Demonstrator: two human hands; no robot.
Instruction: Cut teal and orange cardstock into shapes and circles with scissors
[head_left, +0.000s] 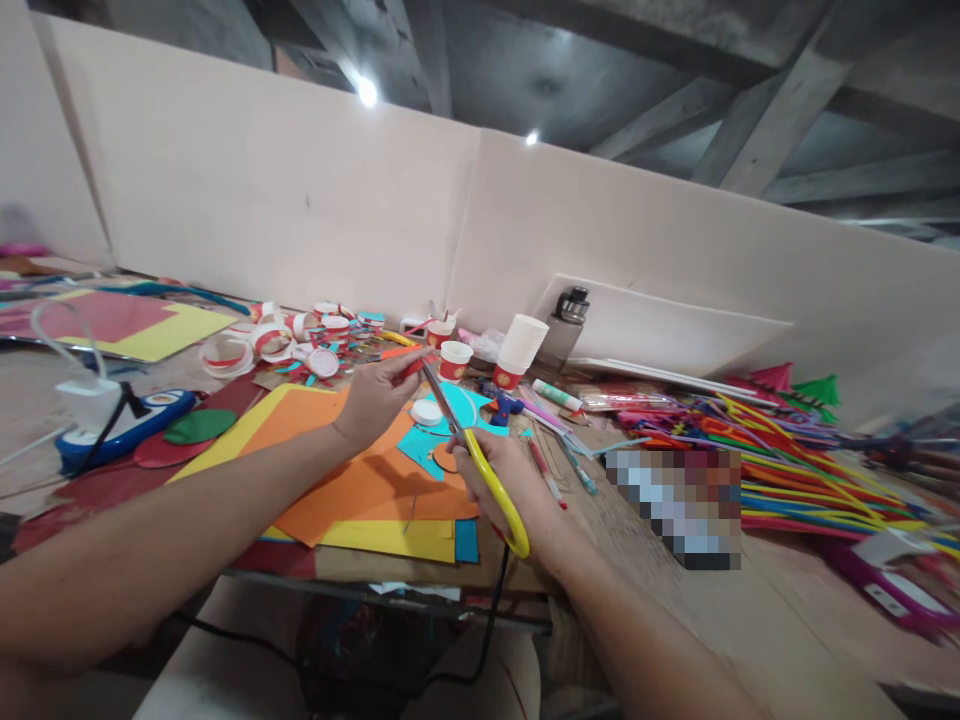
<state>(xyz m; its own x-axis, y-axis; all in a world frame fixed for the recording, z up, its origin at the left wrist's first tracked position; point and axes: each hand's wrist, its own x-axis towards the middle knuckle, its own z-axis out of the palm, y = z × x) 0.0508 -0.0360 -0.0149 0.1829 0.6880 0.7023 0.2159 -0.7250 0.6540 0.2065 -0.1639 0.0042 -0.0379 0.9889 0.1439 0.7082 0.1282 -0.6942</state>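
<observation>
My right hand [502,480] is closed round the yellow handles of a pair of scissors [495,485], whose blades point up and left. Just left of the blade tips, my left hand [379,400] pinches a small orange paper piece [405,360]. Below both hands lie orange paper sheets [360,485] over yellow sheets [420,540]. Cyan paper pieces [420,448] and a white round lid [427,412] are between the hands. A blue glue gun [504,406] rests behind my right hand.
Paper cups [455,360], stacked cups [523,345] and a bottle [566,328] stand at the back. Cut cups [274,342] lie back left, near a blue power strip [127,430]. Coloured pipe cleaners [795,470] spread at right, beside a blurred-out patch.
</observation>
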